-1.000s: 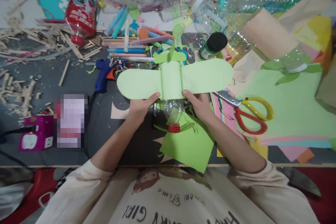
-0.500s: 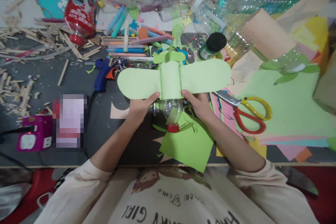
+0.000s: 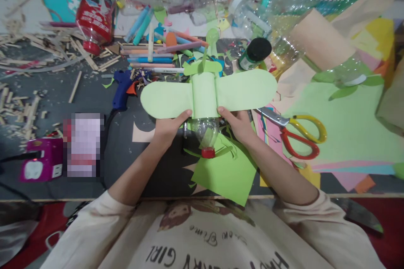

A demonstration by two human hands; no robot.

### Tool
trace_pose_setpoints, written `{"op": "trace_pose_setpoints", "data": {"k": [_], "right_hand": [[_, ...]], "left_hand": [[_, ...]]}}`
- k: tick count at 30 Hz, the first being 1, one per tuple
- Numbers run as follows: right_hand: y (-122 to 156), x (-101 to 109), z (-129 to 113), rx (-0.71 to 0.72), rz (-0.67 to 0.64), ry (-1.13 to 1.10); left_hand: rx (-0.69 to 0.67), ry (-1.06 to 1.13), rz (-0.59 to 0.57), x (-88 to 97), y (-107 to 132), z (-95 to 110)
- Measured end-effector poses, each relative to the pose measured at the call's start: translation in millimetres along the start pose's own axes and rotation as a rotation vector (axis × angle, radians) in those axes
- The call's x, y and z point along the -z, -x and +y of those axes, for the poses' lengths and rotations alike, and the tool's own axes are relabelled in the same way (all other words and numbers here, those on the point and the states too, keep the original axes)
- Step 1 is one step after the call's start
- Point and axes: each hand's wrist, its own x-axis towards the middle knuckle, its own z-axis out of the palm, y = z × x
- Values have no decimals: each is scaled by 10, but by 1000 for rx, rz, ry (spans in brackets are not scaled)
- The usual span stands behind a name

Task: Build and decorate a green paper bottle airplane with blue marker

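A toy airplane (image 3: 205, 94) made from a clear plastic bottle is held over the table, wrapped in pale green paper. Its two rounded paper wings stretch left and right, and small green tail fins stand at the far end. The red cap (image 3: 208, 152) points toward me. My left hand (image 3: 168, 129) grips it by the left wing's root, thumb on top, fingers hidden under the wing. On the other side my right hand (image 3: 239, 125) holds the right wing's root the same way. Beneath the cap lies a bright green paper sheet (image 3: 225, 180).
Scissors (image 3: 285, 128) with red and yellow handles lie right, over coloured paper. A blue glue gun (image 3: 121, 90) rests left, near wood sticks (image 3: 30, 113). Several markers (image 3: 154, 59), a black-capped jar (image 3: 256, 54) and a red-labelled bottle (image 3: 95, 19) lie farther back.
Almost nothing differs. Both hands keep the same hold on the toy airplane, and the whole view has shifted only very slightly.
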Motion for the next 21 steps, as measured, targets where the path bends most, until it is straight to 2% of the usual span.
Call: {"op": "trace_pose_setpoints", "data": {"k": [12, 21], "right_hand": [[-9, -20, -22, -2, 22, -34], [-18, -40, -68, -6, 47, -61]], "left_hand": [[-13, -48, -24, 19, -43, -42], [-50, 38, 2, 42, -101, -152]]}}
